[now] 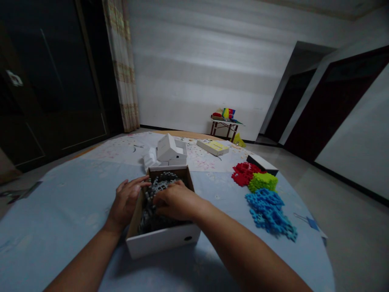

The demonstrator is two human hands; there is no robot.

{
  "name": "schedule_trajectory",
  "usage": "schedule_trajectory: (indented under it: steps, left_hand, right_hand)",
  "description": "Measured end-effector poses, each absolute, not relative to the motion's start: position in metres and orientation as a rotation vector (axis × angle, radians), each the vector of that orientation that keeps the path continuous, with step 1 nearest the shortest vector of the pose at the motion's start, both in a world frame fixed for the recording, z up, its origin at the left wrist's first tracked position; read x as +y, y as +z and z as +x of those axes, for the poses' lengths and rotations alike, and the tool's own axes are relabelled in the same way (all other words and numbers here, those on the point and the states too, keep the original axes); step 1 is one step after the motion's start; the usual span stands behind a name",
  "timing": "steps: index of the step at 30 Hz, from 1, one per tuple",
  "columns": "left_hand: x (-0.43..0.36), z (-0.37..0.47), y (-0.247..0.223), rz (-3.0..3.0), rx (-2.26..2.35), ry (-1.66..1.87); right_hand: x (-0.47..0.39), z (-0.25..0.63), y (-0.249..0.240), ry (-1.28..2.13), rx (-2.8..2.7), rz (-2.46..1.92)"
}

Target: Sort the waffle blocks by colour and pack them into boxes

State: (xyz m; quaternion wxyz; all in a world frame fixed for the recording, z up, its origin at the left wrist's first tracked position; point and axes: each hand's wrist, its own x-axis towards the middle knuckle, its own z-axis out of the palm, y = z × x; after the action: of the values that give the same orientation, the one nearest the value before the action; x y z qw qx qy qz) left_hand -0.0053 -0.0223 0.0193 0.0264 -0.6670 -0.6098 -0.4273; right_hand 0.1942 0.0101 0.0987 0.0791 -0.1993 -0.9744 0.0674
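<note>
- The left hand [126,202], fingers loosely spread, rests at the left rim of the open white cardboard box [162,242].
- The right hand [176,200] reaches among grey latticed plastic pieces [161,184] inside it (its curled fingertips are hidden, so I cannot tell their grip).
- Red [243,173], lime-green [263,182] and blue plastic piles [269,209] lie right of the box.

**Passable at the Sides, Crowded Ahead**

Passable over the blue tablecloth [69,190] left of the open box [161,243], and along the strip between box and blue pieces [270,211]. Enterable inside only from above, between four walls, past the right hand [176,200] within and the left hand [126,202] at the left wall. Blocked just beyond the far wall by white boxes [170,150]; farther right, by red pieces [241,172] and green pieces [263,182].
</note>
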Motion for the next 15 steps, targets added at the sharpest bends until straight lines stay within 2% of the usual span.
schedule_trajectory:
  steps: [8,15]
  left_hand:
    - [-0.021,-0.005,0.018,-2.065,-1.896,-1.294]
    - [-0.022,-0.003,0.019,-2.058,-1.904,-1.339]
  right_hand:
    - [0.014,0.224,0.108,0.496,-2.721,-0.671]
    - [0.024,0.240,0.113,0.218,-2.793,-0.801]
